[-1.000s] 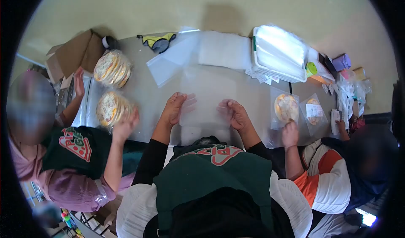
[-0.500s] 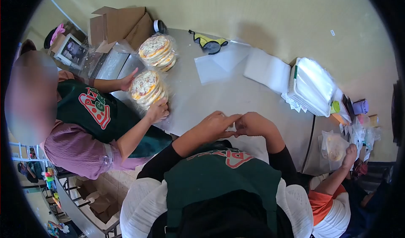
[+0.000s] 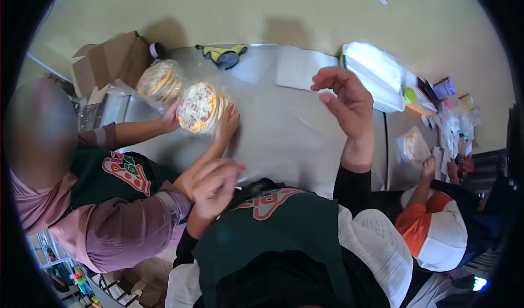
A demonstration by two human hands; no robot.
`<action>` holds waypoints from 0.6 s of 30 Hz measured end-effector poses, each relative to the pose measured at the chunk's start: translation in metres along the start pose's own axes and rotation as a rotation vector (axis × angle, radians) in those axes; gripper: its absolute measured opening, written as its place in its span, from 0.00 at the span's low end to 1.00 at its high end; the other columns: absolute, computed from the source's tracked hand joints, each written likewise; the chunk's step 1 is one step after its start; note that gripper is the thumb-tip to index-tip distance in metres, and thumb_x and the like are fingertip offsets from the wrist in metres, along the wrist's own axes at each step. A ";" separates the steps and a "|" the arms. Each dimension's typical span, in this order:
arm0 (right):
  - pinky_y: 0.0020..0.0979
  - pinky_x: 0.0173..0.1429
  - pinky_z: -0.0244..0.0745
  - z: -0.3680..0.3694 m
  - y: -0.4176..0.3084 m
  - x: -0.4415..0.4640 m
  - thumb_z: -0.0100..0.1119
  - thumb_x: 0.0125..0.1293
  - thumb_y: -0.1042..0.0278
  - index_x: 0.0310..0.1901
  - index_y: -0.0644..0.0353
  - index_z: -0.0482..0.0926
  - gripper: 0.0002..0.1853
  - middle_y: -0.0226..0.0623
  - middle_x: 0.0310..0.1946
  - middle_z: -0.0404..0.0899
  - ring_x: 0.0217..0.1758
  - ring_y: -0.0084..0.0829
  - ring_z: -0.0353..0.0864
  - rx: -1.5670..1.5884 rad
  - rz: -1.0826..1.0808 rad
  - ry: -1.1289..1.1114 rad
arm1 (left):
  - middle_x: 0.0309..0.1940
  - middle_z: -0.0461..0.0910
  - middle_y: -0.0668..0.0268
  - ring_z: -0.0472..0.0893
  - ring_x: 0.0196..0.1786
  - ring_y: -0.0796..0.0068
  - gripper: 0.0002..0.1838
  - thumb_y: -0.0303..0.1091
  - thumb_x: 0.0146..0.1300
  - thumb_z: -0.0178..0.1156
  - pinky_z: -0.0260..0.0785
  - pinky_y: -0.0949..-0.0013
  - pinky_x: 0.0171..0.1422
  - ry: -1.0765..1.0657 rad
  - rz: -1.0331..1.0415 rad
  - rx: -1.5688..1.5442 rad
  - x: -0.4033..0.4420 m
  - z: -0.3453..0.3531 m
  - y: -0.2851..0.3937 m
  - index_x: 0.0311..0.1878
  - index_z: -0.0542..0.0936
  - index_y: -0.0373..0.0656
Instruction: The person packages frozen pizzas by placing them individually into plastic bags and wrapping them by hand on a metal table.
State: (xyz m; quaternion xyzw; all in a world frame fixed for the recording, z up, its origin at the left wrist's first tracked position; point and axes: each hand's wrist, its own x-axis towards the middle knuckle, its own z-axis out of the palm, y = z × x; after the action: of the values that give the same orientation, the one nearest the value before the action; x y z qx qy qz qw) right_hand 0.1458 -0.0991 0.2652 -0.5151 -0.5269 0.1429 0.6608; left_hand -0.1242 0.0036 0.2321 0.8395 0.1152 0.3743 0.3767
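My right hand (image 3: 347,101) is raised over the table, fingers curved and apart, with nothing in it. It is nearest to a white stack of plastic sheets or bags (image 3: 305,67) at the back. Low in front of my body, my left hand (image 3: 214,187) is somewhat blurred; its fingers look loosely stretched and no object shows in them. In the view it overlaps the forearm of a co-worker, and touch cannot be told. That co-worker's two hands hold a plastic-wrapped stack of pizzas (image 3: 197,108) tilted up off the table.
A second wrapped pizza stack (image 3: 160,83) stands beside an open cardboard box (image 3: 112,62). A yellow and grey cloth item (image 3: 224,55) lies by the wall. To the right is a white basket (image 3: 376,81) of plastic bags. Another person handles a clear bag (image 3: 413,146) further right.
My hands, together before, are now apart: the right rose up and rightward, the left moved left and down. The co-worker has lifted and tilted the nearer pizza stack. The view has shifted.
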 end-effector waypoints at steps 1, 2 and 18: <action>0.27 0.41 0.71 -0.007 0.003 -0.003 0.58 0.59 0.75 0.50 0.68 0.71 0.17 0.35 0.35 0.75 0.36 0.25 0.75 0.071 0.031 0.165 | 0.32 0.79 0.60 0.78 0.37 0.71 0.06 0.15 0.52 0.60 0.71 0.71 0.41 0.100 -0.056 0.046 0.001 0.004 0.013 0.34 0.79 0.34; 0.25 0.39 0.70 -0.019 0.005 -0.007 0.57 0.60 0.75 0.50 0.68 0.71 0.16 0.34 0.32 0.75 0.33 0.23 0.74 0.105 0.077 0.236 | 0.32 0.79 0.61 0.78 0.39 0.73 0.07 0.15 0.52 0.60 0.71 0.72 0.43 0.216 -0.094 0.124 0.004 0.009 0.024 0.34 0.79 0.34; 0.24 0.35 0.69 -0.032 0.118 -0.086 0.56 0.58 0.66 0.45 0.64 0.73 0.15 0.32 0.34 0.75 0.32 0.23 0.75 0.294 0.863 0.261 | 0.38 0.78 0.53 0.77 0.43 0.62 0.09 0.23 0.59 0.58 0.68 0.67 0.47 0.694 0.116 0.584 0.091 0.084 0.045 0.43 0.79 0.33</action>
State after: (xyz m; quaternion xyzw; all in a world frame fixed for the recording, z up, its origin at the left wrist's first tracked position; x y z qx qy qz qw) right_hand 0.1795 -0.1284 0.1227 -0.6017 -0.1514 0.4116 0.6675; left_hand -0.0052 -0.0301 0.2776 0.7403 0.2882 0.6059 0.0418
